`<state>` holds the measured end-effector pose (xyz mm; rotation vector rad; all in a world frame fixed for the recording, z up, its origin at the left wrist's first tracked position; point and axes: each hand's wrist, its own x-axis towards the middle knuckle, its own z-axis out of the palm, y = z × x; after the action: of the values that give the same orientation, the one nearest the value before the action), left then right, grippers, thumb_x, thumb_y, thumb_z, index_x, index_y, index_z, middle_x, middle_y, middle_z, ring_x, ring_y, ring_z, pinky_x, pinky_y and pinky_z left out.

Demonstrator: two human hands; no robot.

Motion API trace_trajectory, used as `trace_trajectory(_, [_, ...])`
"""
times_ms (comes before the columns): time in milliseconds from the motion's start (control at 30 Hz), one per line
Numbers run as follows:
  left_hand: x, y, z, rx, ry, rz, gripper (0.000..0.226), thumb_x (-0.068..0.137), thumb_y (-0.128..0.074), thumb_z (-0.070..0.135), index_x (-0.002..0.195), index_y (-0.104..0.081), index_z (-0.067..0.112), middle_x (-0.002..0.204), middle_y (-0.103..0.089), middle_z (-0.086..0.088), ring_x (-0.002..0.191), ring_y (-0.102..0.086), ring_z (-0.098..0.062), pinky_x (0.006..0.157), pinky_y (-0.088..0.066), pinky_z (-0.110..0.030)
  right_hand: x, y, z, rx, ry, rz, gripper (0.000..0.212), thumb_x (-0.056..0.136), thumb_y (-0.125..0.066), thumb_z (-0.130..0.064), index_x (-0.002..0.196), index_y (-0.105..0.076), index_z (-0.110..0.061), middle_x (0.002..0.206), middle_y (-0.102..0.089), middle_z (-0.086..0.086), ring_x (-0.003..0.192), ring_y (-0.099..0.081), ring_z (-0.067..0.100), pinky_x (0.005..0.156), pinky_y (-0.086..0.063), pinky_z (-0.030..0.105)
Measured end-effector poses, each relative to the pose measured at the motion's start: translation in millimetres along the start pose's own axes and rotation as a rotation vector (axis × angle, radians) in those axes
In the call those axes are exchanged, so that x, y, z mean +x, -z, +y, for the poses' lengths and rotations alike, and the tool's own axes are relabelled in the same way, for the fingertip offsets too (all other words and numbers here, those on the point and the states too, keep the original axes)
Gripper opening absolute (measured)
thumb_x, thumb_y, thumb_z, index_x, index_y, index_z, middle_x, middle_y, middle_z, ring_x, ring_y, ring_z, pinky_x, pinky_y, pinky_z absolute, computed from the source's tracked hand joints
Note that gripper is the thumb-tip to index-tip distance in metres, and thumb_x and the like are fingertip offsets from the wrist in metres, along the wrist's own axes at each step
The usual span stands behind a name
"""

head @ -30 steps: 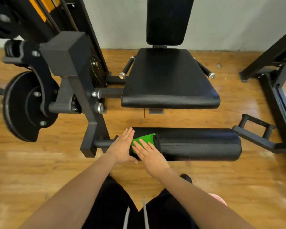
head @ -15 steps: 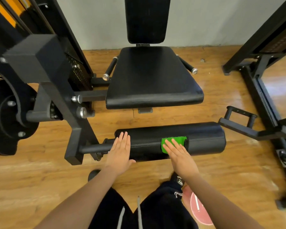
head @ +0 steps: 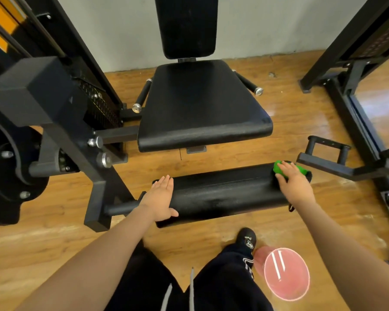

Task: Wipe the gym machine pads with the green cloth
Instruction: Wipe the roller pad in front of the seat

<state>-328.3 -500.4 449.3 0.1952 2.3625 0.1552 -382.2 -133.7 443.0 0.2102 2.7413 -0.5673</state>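
Green cloth (head: pixel 283 169): mostly hidden beneath the right hand (head: pixel 294 184), only crumpled edges showing; it lies on the roller pad (head: pixel 225 194) at its right end, about 3 o'clock from the pad's middle. Right hand: fingers straight, pressing the cloth flat. Left hand (head: pixel 161 198): fingers straight, palm resting on the pad's left end at 9 o'clock, covering where the pad meets its steel bar (head: pixel 121 208). Seat pad (head: pixel 202 108): at 12 o'clock, beyond the roller. Back pad (head: pixel 186 25): upright, top cut off by the frame. Weight plate (head: pixel 7 173): at 9 o'clock, partly cut off. Floor (head: pixel 301 122): glossy wood boards. Wall (head: pixel 267 23): plain grey.
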Motion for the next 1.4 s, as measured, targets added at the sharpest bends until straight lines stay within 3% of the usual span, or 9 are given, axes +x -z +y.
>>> trace_trajectory(100, [5.9,6.2,-2.2,-0.01,-0.013,-0.038,0.104,0.089,-0.064,0.043,0.152,0.008,0.003,0.161,0.01,-0.013,0.149,0.006,-0.024,0.122,-0.004,-0.034,5.0,6.1,4.8,0.041,-0.08,0.018,0.043,0.099,-0.041,-0.017,0.142,-0.039,-0.014,0.152,-0.029,0.002,0.143,-0.014,0.018,0.117,-0.014,0.036])
trace_trajectory(333, [6.5,4.9,-3.0,-0.001,-0.016,-0.031,0.103,0.09,-0.063,0.043,0.152,0.009,0.003,0.161,0.012,-0.013,0.149,0.007,-0.024,0.121,-0.002,-0.033,-29.3,-25.7,-9.6,0.081,-0.073,0.177,0.045,0.096,-0.043,-0.006,0.141,-0.038,-0.006,0.151,-0.03,0.008,0.143,-0.014,0.025,0.117,-0.013,0.039])
trace_trajectory(500, [-2.8,-5.3,0.3,0.002,-0.007,0.058,0.101,0.091,-0.059,0.048,0.152,0.01,0.004,0.161,0.012,-0.012,0.148,0.012,-0.024,0.12,0.001,-0.034,-61.3,-56.7,-37.5,0.084,-0.056,0.178,0.05,0.094,-0.043,-0.004,0.143,-0.032,-0.003,0.154,-0.023,0.01,0.144,-0.007,0.029,0.116,-0.01,0.04])
trace_trajectory(667, [-25.2,-26.3,0.2,0.001,0.034,0.211,0.094,0.095,-0.048,0.054,0.152,0.009,0.005,0.162,0.011,-0.01,0.149,0.011,-0.022,0.119,0.001,-0.033,-80.4,-83.2,-110.1,-0.018,0.236,0.004,0.057,0.095,-0.041,-0.009,0.148,-0.02,-0.013,0.157,-0.011,0.003,0.145,0.001,0.022,0.118,-0.002,0.039])
trace_trajectory(867, [-38.6,-41.8,-17.9,-0.1,0.05,0.209,0.109,0.088,-0.059,0.055,0.151,0.013,0.005,0.16,0.019,-0.009,0.147,0.017,-0.02,0.119,0.004,-0.031,-95.6,-105.4,-181.9,-0.186,0.52,-0.151,0.062,0.096,-0.039,-0.013,0.15,-0.008,-0.015,0.158,-0.001,0.001,0.144,0.008,0.02,0.112,0.011,0.035])
trace_trajectory(1033, [-47.0,-43.8,-27.1,-0.161,0.065,0.219,0.113,0.085,-0.063,0.054,0.15,0.014,0.003,0.16,0.019,-0.011,0.147,0.016,-0.021,0.118,0.008,-0.029,-97.7,-114.7,-218.2,-0.334,0.707,-0.277,0.069,0.095,-0.044,-0.018,0.15,-0.002,-0.014,0.158,0.006,0.002,0.144,0.012,0.02,0.113,0.009,0.036])
trace_trajectory(1167, [-49.8,-44.4,-26.8,-0.171,0.071,0.221,0.113,0.085,-0.064,0.053,0.15,0.014,0.003,0.16,0.017,-0.011,0.148,0.016,-0.021,0.119,0.006,-0.03,-104.1,-117.7,-216.2,-0.418,0.786,-0.29,0.073,0.096,-0.045,-0.023,0.149,0.004,-0.015,0.157,0.011,0.002,0.143,0.016,0.02,0.112,0.012,0.036])
trace_trajectory(1400, [-46.1,-41.2,-14.4,-0.111,0.058,0.226,0.109,0.088,-0.059,0.055,0.151,0.014,0.005,0.159,0.02,-0.01,0.147,0.018,-0.021,0.117,0.007,-0.031,-104.4,-122.9,-170.0,-0.482,0.911,-0.271,0.072,0.094,-0.036,-0.007,0.148,0.009,-0.018,0.149,0.025,-0.003,0.133,0.028,0.014,0.112,0.013,0.035])
